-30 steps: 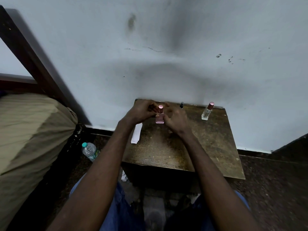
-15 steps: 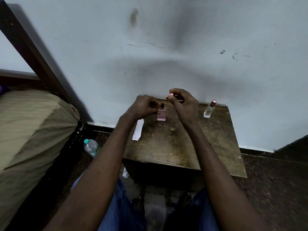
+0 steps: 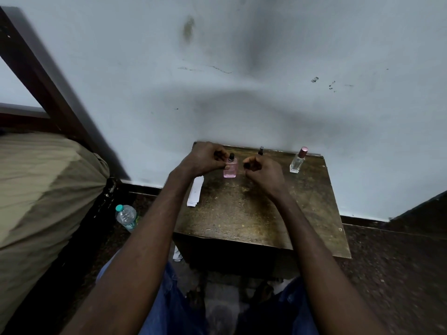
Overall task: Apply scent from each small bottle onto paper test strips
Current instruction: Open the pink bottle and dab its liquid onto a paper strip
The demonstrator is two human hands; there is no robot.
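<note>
Pink liquid sits in the upright, uncapped perfume bottle (image 3: 230, 169), pinched by the left hand (image 3: 205, 158); right hand (image 3: 264, 173) curled, contents unseen.

My left hand (image 3: 205, 158) and right hand (image 3: 262, 171) are bare, forearms too, plus blue denim-ish trousers (image 3: 169, 308) on both legs.
</note>
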